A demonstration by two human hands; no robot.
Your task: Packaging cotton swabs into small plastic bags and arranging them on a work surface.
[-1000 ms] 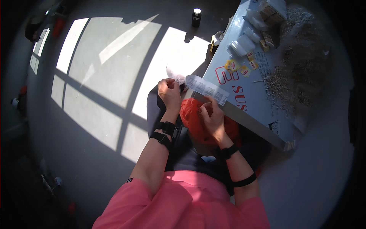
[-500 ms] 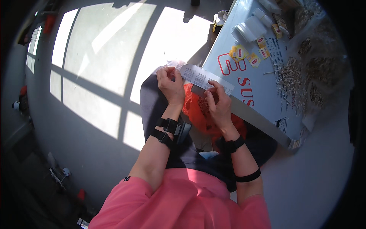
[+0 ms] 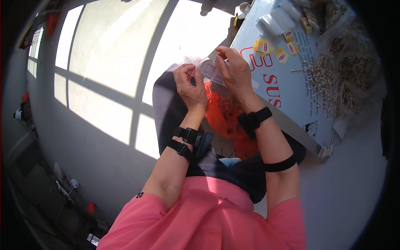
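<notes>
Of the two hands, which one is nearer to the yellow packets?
The right hand, partly covering the printed strip; the left hand is farther away.

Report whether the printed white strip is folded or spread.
Spread where visible: the printed white strip shows a flat face beside the right hand; that hand hides part.

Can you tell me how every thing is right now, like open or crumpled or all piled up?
Left hand: fingers bent
Right hand: fingers bent, over the paper strip
Paper strip: printed, partly hidden
Red bag: crumpled
Yellow cards: lying down, some overlapping
Sticks: heaped, a few loose
Clear bag: wrinkled
Black straps: fastened
</notes>
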